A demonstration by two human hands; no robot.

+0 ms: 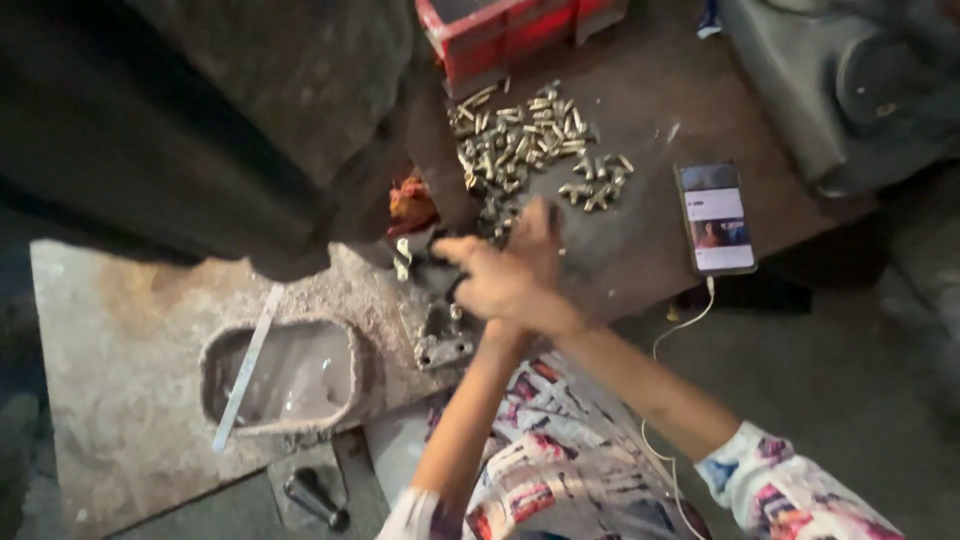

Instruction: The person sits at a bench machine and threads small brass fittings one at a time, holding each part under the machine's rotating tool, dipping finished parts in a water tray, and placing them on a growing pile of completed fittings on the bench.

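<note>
Head view, looking down: two bare forearms are crossing over a dark, gritty bench (640, 240). The landmark here is a small grey metal fixture (440, 335) standing near the bench's front edge.

The right hand (535, 255) is lying just beyond the fixture, its fingers (540, 215) stretching forward and pressed loosely together, their tips reaching the near edge of a pile of small brass pieces (530, 140). Whether they are pinching a piece cannot be told.

The left hand (480, 285) is sitting right at the fixture, partly under the right hand; its fingers (455, 248) are pointing away past the fixture's top, and their grip is hidden by blur.

The brass pile is spreading well beyond the fixture. Farther back still, a red bin (500, 35) is standing. Off to the fixture's right, a phone (715, 215) is lying face up with a lit screen and a white cable (680, 330) trailing from it. To the fixture's left, a shallow trough of cloudy liquid (290, 380) is holding a flat metal strip (248, 365).
</note>
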